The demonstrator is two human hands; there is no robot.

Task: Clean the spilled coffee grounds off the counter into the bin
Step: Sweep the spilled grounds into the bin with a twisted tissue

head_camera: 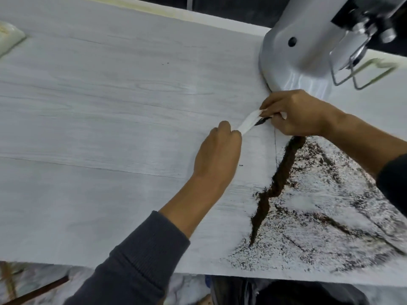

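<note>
Dark brown coffee grounds [279, 177] lie in a long jagged ridge on the pale wood-grain counter [110, 128], with thin smears and specks spread to its right. A small white folded paper or cloth [248, 122] is stretched between my two hands just above the counter, beyond the top of the ridge. My left hand [218, 153] pinches its near end. My right hand [295, 113] pinches its far end, where a dark bit shows under the fingers. No bin is in view.
A grey stand mixer [308, 47] with a wire beater [361, 69] stands at the back right, its base right behind my right hand. A pale object [8, 38] sits at the far left edge. The counter's front edge [154, 268] runs along the bottom.
</note>
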